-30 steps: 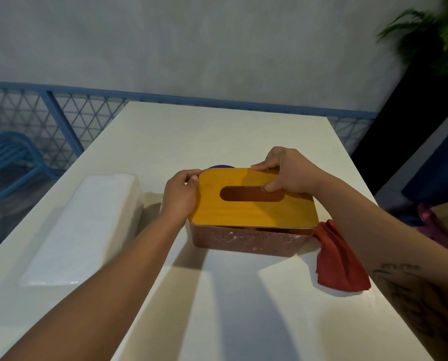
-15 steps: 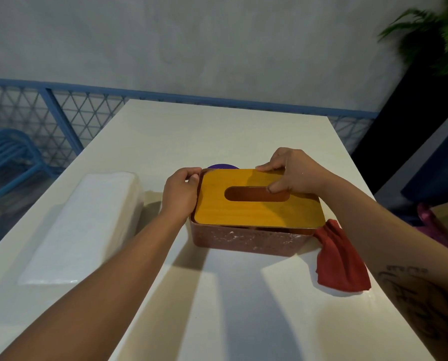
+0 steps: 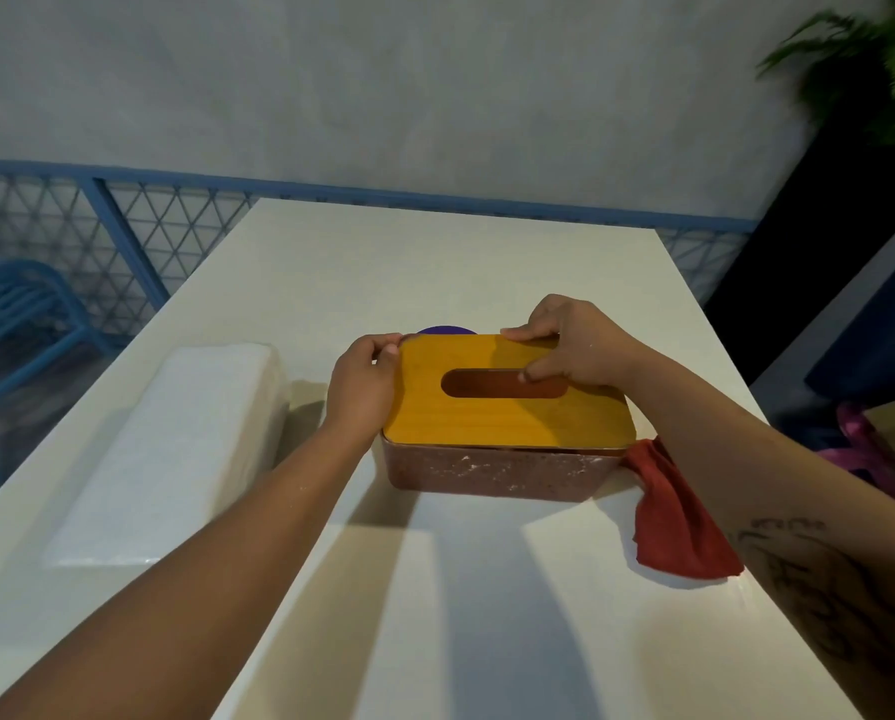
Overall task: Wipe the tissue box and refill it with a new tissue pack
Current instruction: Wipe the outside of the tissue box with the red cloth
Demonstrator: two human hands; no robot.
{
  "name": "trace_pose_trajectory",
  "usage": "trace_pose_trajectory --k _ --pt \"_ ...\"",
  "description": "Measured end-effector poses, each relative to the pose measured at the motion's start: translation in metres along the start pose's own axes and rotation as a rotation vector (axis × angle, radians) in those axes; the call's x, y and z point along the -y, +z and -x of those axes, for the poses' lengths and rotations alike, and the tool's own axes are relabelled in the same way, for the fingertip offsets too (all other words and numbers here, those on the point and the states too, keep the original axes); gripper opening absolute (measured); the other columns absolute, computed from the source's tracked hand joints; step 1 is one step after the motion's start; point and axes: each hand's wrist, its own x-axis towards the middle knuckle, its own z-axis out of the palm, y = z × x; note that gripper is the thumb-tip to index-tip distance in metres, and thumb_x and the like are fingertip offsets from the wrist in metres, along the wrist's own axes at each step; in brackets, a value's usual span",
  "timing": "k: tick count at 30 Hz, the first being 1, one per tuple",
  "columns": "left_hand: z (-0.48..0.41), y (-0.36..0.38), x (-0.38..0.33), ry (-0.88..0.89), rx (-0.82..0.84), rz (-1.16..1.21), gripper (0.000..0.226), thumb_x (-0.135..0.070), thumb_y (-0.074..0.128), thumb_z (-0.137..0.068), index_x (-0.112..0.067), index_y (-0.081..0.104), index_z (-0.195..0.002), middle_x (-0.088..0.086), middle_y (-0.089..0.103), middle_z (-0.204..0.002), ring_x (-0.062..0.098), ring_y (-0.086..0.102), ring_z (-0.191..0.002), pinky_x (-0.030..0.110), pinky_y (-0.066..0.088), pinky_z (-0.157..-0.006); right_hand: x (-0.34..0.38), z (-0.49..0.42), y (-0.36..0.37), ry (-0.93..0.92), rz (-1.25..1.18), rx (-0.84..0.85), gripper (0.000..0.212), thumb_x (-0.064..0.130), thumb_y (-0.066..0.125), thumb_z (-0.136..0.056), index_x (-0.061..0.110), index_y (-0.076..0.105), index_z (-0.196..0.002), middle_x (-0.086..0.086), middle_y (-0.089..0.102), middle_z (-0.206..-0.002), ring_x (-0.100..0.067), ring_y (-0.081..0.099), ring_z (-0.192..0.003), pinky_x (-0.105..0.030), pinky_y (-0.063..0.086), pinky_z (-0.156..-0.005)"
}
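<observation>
While the tissue box (image 3: 502, 472) sits at the centre of the table (image 3: 435, 262), its yellow lid (image 3: 507, 423) is pinched at its nine o'clock edge by the left hand (image 3: 362, 387) and gripped at one o'clock by the right hand (image 3: 575, 350). It is judged light and rigid, best lifted by opposite edges.

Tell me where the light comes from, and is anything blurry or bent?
Head view: the arms cast dark shadows forward on the table, so light likely comes from behind; the box lid is shaded near the right hand; the plant is blurred; the wide lens splays the table's sides.
</observation>
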Motion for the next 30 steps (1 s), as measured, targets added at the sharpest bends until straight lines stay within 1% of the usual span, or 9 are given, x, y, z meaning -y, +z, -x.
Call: trace_pose_trajectory --k 4,10,12,16,19,23,26,28,30 --pt "0.002 0.002 0.001 0.002 -0.007 0.013 0.042 -0.045 0.055 -0.089 -0.013 0.058 -0.117 -0.006 0.056 -0.112 0.012 0.053 -0.102 0.031 0.044 -0.085 0.000 0.000 0.001 0.036 -0.028 -0.003 0.058 0.030 0.075 -0.078 0.027 0.054 -0.132 -0.002 0.048 -0.124 -0.022 0.044 -0.115 -0.030 0.036 -0.095" --pt "-0.009 -0.006 -0.013 -0.082 0.189 -0.173 0.065 -0.046 0.083 -0.059 -0.018 0.048 -0.107 -0.003 0.054 -0.107 0.018 0.054 -0.097 0.041 0.051 -0.084 0.010 -0.007 0.008 0.046 0.046 -0.069 0.050 0.027 0.076 -0.077 0.024 0.062 -0.125 -0.003 0.056 -0.118 -0.023 0.049 -0.112 -0.041 0.036 -0.102" --pt "-0.016 -0.009 -0.023 -0.102 0.273 -0.263 0.061 -0.041 0.082 -0.065 -0.015 0.046 -0.106 0.004 0.054 -0.109 0.019 0.053 -0.096 0.037 0.049 -0.079 0.012 -0.008 0.008 0.055 0.048 -0.078 0.048 0.029 0.075 -0.078 0.024 0.062 -0.124 -0.003 0.054 -0.119 -0.024 0.047 -0.113 -0.041 0.035 -0.103" --pt "-0.024 -0.007 -0.045 -0.134 0.462 -0.424 0.070 -0.044 0.073 -0.075 -0.009 0.043 -0.126 0.009 0.051 -0.115 0.022 0.050 -0.097 0.032 0.045 -0.077 0.011 -0.003 0.005 0.057 0.049 -0.077 0.047 0.039 0.070 -0.079 0.026 0.062 -0.124 0.000 0.049 -0.117 -0.022 0.045 -0.116 -0.044 0.034 -0.104" --pt "-0.025 0.004 -0.051 -0.104 0.527 -0.628 0.083 -0.055 0.071 -0.072 -0.010 0.039 -0.134 0.011 0.052 -0.130 0.027 0.054 -0.105 0.033 0.047 -0.078 -0.004 0.015 -0.002 0.108 -0.101 -0.350 0.039 0.043 0.058 -0.089 0.026 0.062 -0.124 -0.003 0.054 -0.122 -0.022 0.048 -0.119 -0.048 0.035 -0.104" --pt "-0.031 0.005 -0.049 -0.054 0.503 -0.734 0.080 -0.056 0.072 -0.070 -0.010 0.045 -0.129 0.010 0.056 -0.124 0.023 0.054 -0.092 0.031 0.046 -0.073 -0.063 0.073 0.013 0.464 -0.414 -0.777 0.038 0.027 0.048 -0.091 0.019 0.062 -0.125 -0.007 0.060 -0.115 -0.019 0.055 -0.097 -0.034 0.042 -0.091" --pt "-0.033 0.002 -0.047 -0.037 0.499 -0.713 0.078 -0.055 0.073 -0.069 -0.009 0.048 -0.126 0.011 0.058 -0.122 0.023 0.054 -0.089 0.031 0.046 -0.072 -0.088 0.112 0.053 0.658 -0.233 -0.497 0.044 0.036 0.047 -0.082 0.028 0.062 -0.122 -0.007 0.061 -0.120 -0.025 0.055 -0.101 -0.043 0.042 -0.093" --pt "-0.034 0.001 -0.046 -0.036 0.503 -0.699 0.079 -0.055 0.073 -0.069 -0.008 0.049 -0.127 0.011 0.058 -0.123 0.023 0.054 -0.089 0.032 0.047 -0.074 -0.081 0.127 0.074 0.642 -0.033 -0.293 0.044 0.049 0.049 -0.089 0.034 0.054 -0.130 -0.002 0.048 -0.137 -0.027 0.047 -0.120 -0.047 0.035 -0.101" --pt "-0.035 0.001 -0.045 -0.040 0.506 -0.685 0.080 -0.056 0.074 -0.068 -0.008 0.049 -0.127 0.011 0.058 -0.124 0.023 0.054 -0.088 0.032 0.048 -0.075 -0.072 0.134 0.088 0.583 0.168 -0.261 0.058 0.061 0.048 -0.087 0.036 0.042 -0.139 0.001 0.034 -0.148 -0.028 0.038 -0.129 -0.048 0.031 -0.104"
